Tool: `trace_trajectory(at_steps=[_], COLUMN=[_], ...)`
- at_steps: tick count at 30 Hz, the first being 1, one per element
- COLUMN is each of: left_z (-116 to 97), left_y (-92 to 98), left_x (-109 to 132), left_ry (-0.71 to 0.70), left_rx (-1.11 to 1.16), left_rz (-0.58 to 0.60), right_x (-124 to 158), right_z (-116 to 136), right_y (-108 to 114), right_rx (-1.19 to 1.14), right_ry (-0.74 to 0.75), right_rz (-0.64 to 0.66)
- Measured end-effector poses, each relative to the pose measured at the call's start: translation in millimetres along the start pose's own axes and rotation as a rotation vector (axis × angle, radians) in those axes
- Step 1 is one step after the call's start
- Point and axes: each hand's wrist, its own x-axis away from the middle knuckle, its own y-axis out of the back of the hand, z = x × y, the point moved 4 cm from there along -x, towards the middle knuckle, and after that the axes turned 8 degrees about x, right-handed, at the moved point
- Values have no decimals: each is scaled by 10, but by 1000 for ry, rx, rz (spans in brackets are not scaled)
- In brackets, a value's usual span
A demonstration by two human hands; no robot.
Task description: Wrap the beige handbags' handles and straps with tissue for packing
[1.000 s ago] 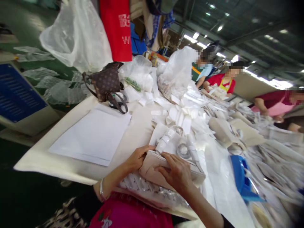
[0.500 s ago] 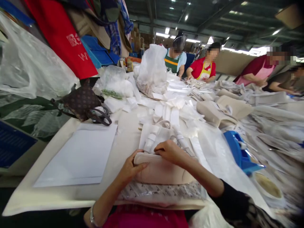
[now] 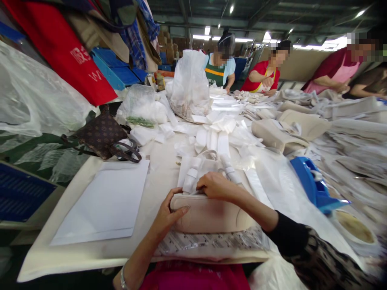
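Observation:
A pale beige bag (image 3: 211,215) lies on the padded table, its base toward me and its wrapped straps stretching away. My left hand (image 3: 171,213) grips the bag's left end, thumb on the near face and fingers behind the edge. My right hand (image 3: 216,186) is bent over the bag's far edge, with fingertips pressed together beside the white-wrapped strap (image 3: 191,177); what they pinch is hidden. Beneath the bag is a printed plastic sheet (image 3: 208,241).
White sheets (image 3: 102,203) lie left, below a brown patterned bag (image 3: 101,133). A blue holder (image 3: 311,185) and a tape roll (image 3: 353,227) stand right. Beige pieces (image 3: 278,131) and a plastic bag (image 3: 190,86) lie further back. Several people work across the table.
The view has shifted slightly. My left hand keeps its grip on the bag, and my right hand stays at the far edge, its wrist a little higher. A person in red has raised a hand.

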Motion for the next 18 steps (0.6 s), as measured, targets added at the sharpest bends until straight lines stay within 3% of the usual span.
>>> trace_trajectory(at_steps=[6, 11, 12, 14, 16, 17, 18], left_z=[7, 119, 150, 217, 277, 301, 317], left_y=[-2, 58, 70, 89, 110, 120, 130], left_x=[-1, -40, -54, -79, -94, -97, -98], left_ry=[1, 31, 46, 76, 90, 93, 92], left_rx=[-37, -25, -3, 42, 69, 72, 70], left_rz=[-52, -71, -77, -99, -148, -172, -196], right_x=[123, 288, 372, 628, 983, 1147, 1270], right_z=[-9, 14, -36, -239, -509, -620, -696], right_y=[-40, 31, 60, 98, -18, -155, -325], right_rx=[-68, -181, -264, -446, -606, -693, -795], right_ry=[-58, 58, 54, -85, -408, -593, -745], right_rz=[-221, -160, -242, -580, -947, -1046, -1065])
